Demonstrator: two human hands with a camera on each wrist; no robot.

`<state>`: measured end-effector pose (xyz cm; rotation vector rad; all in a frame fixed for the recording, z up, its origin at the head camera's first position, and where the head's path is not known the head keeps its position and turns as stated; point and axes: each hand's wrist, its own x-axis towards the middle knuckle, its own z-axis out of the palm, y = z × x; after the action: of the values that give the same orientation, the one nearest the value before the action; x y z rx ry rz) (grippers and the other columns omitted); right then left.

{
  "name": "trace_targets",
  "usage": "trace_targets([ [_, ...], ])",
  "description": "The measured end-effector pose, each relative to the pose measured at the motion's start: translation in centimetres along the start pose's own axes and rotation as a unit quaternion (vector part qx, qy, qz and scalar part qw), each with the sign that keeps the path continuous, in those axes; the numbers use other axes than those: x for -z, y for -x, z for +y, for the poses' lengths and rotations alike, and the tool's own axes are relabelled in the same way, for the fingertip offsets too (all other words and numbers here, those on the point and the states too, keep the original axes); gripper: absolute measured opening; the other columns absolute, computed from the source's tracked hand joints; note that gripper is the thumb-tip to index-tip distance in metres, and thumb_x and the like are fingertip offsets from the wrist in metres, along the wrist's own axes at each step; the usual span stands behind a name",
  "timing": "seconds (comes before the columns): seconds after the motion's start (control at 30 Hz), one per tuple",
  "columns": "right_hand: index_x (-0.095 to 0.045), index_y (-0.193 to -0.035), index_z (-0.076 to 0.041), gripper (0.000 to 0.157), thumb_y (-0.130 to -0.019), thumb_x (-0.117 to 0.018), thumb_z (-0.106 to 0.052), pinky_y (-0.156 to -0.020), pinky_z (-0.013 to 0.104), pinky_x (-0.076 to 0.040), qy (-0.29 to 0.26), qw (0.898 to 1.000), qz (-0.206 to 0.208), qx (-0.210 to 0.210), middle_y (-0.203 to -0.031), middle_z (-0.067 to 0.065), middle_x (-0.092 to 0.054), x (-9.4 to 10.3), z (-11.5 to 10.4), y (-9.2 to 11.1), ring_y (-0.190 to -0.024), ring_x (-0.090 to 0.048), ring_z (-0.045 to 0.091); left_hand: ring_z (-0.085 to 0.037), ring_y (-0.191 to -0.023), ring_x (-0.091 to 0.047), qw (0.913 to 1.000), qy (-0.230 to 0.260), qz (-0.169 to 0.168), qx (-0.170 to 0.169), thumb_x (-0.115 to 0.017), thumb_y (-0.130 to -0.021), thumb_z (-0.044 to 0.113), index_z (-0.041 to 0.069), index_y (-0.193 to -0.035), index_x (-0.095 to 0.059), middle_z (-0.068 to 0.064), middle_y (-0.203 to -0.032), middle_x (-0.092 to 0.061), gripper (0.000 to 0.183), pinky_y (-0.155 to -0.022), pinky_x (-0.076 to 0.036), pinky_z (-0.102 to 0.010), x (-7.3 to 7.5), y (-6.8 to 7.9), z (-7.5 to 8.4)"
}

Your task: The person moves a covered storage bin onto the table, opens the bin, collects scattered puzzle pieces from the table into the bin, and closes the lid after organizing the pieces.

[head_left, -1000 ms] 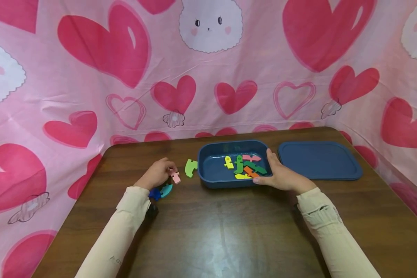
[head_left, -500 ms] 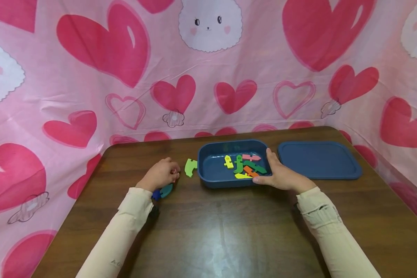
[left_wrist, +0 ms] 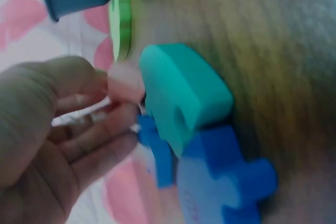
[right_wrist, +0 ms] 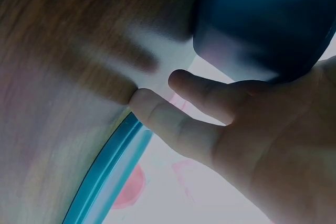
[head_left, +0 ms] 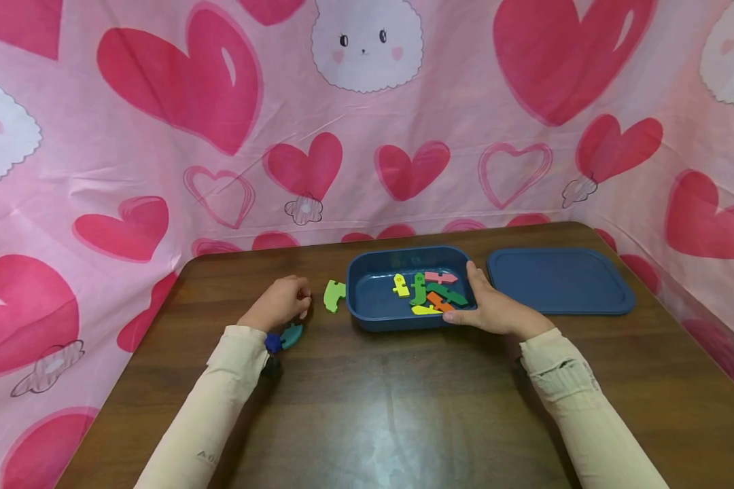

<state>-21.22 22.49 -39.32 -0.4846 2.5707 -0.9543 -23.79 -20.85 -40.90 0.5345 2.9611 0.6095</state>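
Note:
My left hand (head_left: 279,303) pinches a pink puzzle piece (left_wrist: 126,82) between thumb and fingers, low over the table; in the head view the fingers hide that piece. Right by it, in the left wrist view, are a teal piece (left_wrist: 181,87), a blue piece (left_wrist: 220,177) and a smaller blue piece (left_wrist: 157,150). A lime green piece (head_left: 334,296) lies between this hand and the navy box (head_left: 397,324). My right hand (head_left: 495,305) grips the box's right end, thumb on the front rim; two of its fingers stretch past the box in the right wrist view.
Inside the box, toward its right half, lie several pieces, among them a yellow one (head_left: 400,285), a green one (head_left: 418,291) and a pink one (head_left: 442,278). The navy lid (head_left: 559,280) lies flat to the right. A heart-patterned cloth (head_left: 367,170) hangs behind the table.
The left hand's fingers have curled in over the pink piece, which showed beside them a second ago and is now covered in the head view. Right hand and box stay put.

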Motion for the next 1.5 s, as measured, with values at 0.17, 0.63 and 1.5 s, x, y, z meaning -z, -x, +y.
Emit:
trace_targets([
  [0.17,0.017,-0.156,0.001,0.127,-0.087,-0.072,-0.058,-0.112,0.067,-0.015,0.005,1.0,-0.001,-0.007,-0.163,0.029,0.012,0.0,-0.2,0.0,-0.148,0.001,0.051,-0.02,-0.078,-0.06,0.9945,0.1,-0.003,0.031,-0.066,-0.099,0.018,0.009,-0.093,-0.066,0.002,-0.074,-0.067,0.011,-0.082,-0.05,-0.04,0.0,0.5,-1.2],
  [0.63,0.016,-0.156,0.001,0.127,-0.086,-0.073,-0.057,-0.111,0.068,-0.016,0.003,1.0,0.0,-0.002,-0.163,0.029,0.011,0.0,0.1,-0.1,-0.147,-0.003,0.052,-0.033,-0.096,-0.059,0.9979,-0.059,0.027,-0.007,-0.07,-0.086,0.015,0.01,-0.085,-0.068,-0.009,-0.099,-0.062,0.006,-0.097,-0.035,-0.061,-0.3,0.5,-3.0],
  [1.5,0.017,-0.156,0.0,0.129,-0.086,-0.072,-0.06,-0.112,0.067,-0.015,0.007,1.0,-0.002,-0.011,-0.163,0.029,0.011,-0.1,0.0,-0.1,-0.147,-0.003,0.052,-0.028,-0.087,-0.057,0.9979,0.006,0.065,0.002,-0.072,-0.089,0.014,0.007,-0.094,-0.069,-0.007,-0.096,-0.061,0.009,-0.085,-0.051,-0.047,-0.3,-0.2,-2.0],
])
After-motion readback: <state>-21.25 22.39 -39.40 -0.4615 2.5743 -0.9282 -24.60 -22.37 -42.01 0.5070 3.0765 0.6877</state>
